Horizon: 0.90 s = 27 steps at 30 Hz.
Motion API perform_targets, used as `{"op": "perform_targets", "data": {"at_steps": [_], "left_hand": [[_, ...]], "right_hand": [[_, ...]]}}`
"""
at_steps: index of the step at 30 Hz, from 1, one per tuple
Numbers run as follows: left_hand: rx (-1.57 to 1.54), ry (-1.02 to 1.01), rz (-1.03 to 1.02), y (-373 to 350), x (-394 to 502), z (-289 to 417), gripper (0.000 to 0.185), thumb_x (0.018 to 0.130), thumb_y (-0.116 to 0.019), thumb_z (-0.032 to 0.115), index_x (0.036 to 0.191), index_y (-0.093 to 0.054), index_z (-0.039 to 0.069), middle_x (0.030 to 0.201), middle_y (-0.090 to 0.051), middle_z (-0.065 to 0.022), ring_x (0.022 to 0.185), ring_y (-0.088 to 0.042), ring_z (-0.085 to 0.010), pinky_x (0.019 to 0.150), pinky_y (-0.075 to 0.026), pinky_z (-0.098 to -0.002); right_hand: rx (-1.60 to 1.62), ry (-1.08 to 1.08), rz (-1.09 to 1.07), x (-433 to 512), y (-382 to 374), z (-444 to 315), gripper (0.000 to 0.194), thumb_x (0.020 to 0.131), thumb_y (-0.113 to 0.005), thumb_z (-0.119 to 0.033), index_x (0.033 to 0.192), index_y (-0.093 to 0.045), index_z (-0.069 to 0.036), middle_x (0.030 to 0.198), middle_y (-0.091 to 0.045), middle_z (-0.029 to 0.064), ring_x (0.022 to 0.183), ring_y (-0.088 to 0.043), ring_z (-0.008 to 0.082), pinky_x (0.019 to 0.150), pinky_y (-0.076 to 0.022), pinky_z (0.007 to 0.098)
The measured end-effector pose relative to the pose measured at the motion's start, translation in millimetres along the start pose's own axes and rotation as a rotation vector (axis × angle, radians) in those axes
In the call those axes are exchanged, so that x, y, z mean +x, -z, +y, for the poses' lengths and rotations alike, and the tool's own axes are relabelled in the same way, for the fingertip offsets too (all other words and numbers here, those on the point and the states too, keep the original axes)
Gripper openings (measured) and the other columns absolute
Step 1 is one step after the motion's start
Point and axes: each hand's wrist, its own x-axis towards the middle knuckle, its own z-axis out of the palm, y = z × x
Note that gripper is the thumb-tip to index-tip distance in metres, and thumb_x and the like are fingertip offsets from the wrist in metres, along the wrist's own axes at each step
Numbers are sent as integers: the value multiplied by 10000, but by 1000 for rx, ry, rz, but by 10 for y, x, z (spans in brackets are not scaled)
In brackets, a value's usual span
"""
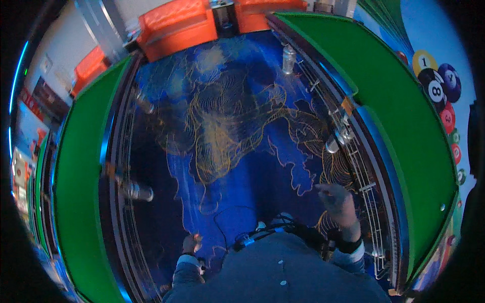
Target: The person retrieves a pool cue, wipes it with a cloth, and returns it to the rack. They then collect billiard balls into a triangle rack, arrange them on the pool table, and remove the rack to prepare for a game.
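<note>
Low in the picture, left of the dark buttoned shirt, is my left hand (192,243), small and blurred, over the blue patterned carpet (235,185). My right hand (338,204) hangs at the right, beside the ball-return rails (365,185) of the right-hand green billiard table (409,125). Its fingers look loosely curled, and no object shows in it. Whether the left hand holds anything is too blurred to tell. Black cables (265,229) with small blue parts lie across the front of my waist.
Another green billiard table (79,151) runs along the left, with metal legs (140,192) below it. The carpeted aisle lies between both tables. Orange sofas (176,28) stand at the far end, with a small black table (226,21) between them. Billiard balls are pictured on the right wall (435,91).
</note>
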Motion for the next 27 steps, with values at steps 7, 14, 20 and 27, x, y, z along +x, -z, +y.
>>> {"op": "perform_targets", "data": {"at_steps": [7, 14, 20, 27], "left_hand": [[46, -461, -45, -135, 2902, 3067, 266, 818, -575, 145, 1049, -678, 65, 924, -669, -199, 861, -654, -323, 728, -493, -404], [140, -76, 169, 223, 3644, 3482, 256, 823, -565, 220, 1018, -693, 112, 894, -676, -179, 851, -654, -329, 739, -498, -415], [202, 341, 107, 281, 3786, 3674, 257, 849, -542, 239, 1006, -679, 88, 896, -667, -186, 837, -640, -339, 723, -488, -438], [277, 451, -20, 562, 5582, 4652, 274, 878, -516, 260, 992, -662, 59, 898, -656, -195, 819, -623, -350, 704, -476, -465]], "right_hand": [[-95, -87, 21, 1864, -19, 747, 196, 780, -640, -3, 966, -677, -53, 883, -673, 127, 750, -655, 247, 665, -525, 320], [43, 121, 92, 4231, -262, 1056, 169, 777, -654, -48, 943, -682, -68, 875, -676, 132, 750, -653, 293, 668, -529, 350], [79, 328, -274, 6304, -914, 1192, 180, 802, -649, -128, 973, -683, -82, 871, -675, 129, 768, -652, 296, 654, -522, 381], [85, 382, -283, 8340, -1915, 1070, 175, 821, -656, -151, 988, -694, -118, 805, -661, 104, 718, -638, 273, 616, -504, 364]]}}
